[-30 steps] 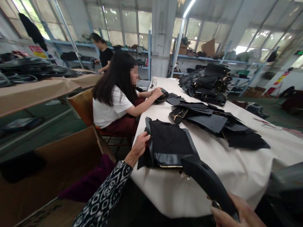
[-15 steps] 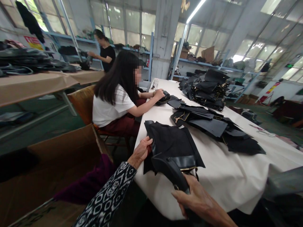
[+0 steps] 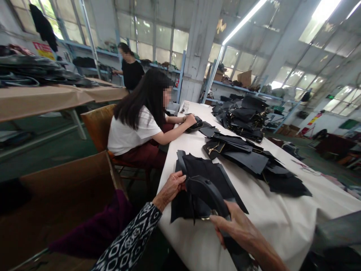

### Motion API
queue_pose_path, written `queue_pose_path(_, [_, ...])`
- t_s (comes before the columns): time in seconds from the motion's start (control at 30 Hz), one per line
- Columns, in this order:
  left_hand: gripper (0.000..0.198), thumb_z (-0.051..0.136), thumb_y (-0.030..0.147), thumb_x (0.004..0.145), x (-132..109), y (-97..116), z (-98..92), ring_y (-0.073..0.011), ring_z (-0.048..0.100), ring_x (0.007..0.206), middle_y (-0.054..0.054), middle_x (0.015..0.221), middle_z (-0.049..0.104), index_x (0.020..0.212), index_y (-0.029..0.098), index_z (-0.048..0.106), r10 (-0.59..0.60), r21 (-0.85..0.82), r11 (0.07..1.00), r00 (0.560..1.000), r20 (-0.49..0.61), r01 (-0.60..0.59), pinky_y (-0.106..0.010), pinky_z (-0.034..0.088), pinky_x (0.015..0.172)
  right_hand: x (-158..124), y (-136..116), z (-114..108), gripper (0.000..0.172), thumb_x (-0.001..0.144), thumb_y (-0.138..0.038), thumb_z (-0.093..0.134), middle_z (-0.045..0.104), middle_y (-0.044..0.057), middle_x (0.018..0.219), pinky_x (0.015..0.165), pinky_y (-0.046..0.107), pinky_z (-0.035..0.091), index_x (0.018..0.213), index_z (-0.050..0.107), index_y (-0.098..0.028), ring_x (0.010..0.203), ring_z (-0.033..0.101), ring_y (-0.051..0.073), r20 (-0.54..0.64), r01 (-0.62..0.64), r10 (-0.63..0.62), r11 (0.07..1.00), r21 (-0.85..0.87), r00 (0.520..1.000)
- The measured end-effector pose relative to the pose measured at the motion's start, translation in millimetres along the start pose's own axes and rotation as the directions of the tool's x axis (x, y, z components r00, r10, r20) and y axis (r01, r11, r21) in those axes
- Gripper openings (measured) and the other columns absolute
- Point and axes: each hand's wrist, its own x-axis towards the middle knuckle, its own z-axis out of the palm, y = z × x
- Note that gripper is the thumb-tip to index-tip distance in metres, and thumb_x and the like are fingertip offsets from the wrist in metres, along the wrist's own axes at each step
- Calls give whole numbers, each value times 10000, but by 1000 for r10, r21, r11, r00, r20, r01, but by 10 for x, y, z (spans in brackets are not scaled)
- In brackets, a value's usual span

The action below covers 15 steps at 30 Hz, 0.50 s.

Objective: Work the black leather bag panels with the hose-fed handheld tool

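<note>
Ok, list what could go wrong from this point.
The black panel overhangs the table edge at its near-left corner; it might slide off. The right hand bends the strap sharply, which may crease it. The left hand pinches only the panel's edge, so its grip could slip.

Bright daylight floods through glaring windows (image 3: 166,37) and a ceiling tube light (image 3: 244,19); the edges bend and blur.

Your bare desk (image 3: 270,222) lies open rightward; the pile of black pieces (image 3: 254,162) blocks forward, a seated person (image 3: 135,128) left.
</note>
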Motion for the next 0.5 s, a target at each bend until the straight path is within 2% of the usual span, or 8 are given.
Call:
queue_pose_path(0.13, [225, 660, 315, 750, -40, 1, 24, -65, 489, 533, 5, 643, 521, 796, 111, 575, -21, 23, 1000, 998, 63, 19, -167, 421, 511, 150, -102, 90, 181, 795, -313, 530, 553, -19, 511, 391, 195, 424, 805, 471, -142, 411, 513, 107, 31, 30, -30, 1000, 2, 999])
queue_pose_path(0.23, [263, 641, 339, 761, -43, -18, -32, -90, 519, 569, -21, 697, 552, 877, 113, 573, -47, 73, 997, 992, 121, 38, -202, 449, 549, 273, -290, 57, 211, 782, -328, 545, 526, -24, 500, 387, 189, 423, 760, 463, -136, 407, 500, 97, -29, 55, -55, 998, 27, 998])
queue_pose_path(0.3, [288, 602, 378, 781, -28, -23, -86, -109, 536, 588, -40, 724, 563, 887, 116, 547, -59, 149, 988, 992, 108, 42, -221, 451, 557, 291, -385, -14, 243, 786, -352, 544, 508, -24, 501, 378, 178, 409, 722, 460, -133, 405, 487, 88, -66, 82, -79, 996, 44, 995])
queue_pose_path(0.37, [309, 546, 432, 796, -14, -20, -104, -125, 535, 574, -40, 697, 552, 847, 130, 505, -62, 252, 966, 998, 31, 53, -231, 435, 533, 229, -404, -102, 269, 803, -376, 524, 504, -19, 502, 376, 172, 394, 702, 463, -134, 402, 477, 83, -84, 102, -99, 994, 36, 992])
queue_pose_path(0.43, [343, 498, 492, 793, -25, -25, -43, -150, 537, 575, -30, 657, 527, 812, 151, 477, -47, 429, 901, 998, -50, 64, -257, 428, 534, 91, -340, -184, 263, 817, -379, 490, 494, -20, 474, 376, 178, 386, 708, 467, -141, 380, 458, 84, -74, 75, -74, 997, 3, 994])
queue_pose_path(0.47, [366, 486, 524, 787, -43, -38, 21, -165, 540, 596, -31, 659, 525, 812, 159, 479, -22, 560, 826, 997, -69, 57, -276, 426, 557, -1, -284, -217, 252, 817, -378, 480, 500, -16, 474, 392, 190, 405, 718, 475, -146, 390, 471, 94, -101, 43, -46, 999, -32, 994])
queue_pose_path(0.5, [397, 479, 559, 778, -66, -61, 103, -182, 544, 629, -38, 681, 533, 816, 164, 488, 12, 703, 710, 997, -77, 46, -299, 422, 589, -103, -221, -245, 240, 808, -377, 483, 531, 1, 506, 432, 208, 440, 730, 491, -150, 433, 512, 113, -146, 10, -21, 997, -76, 989])
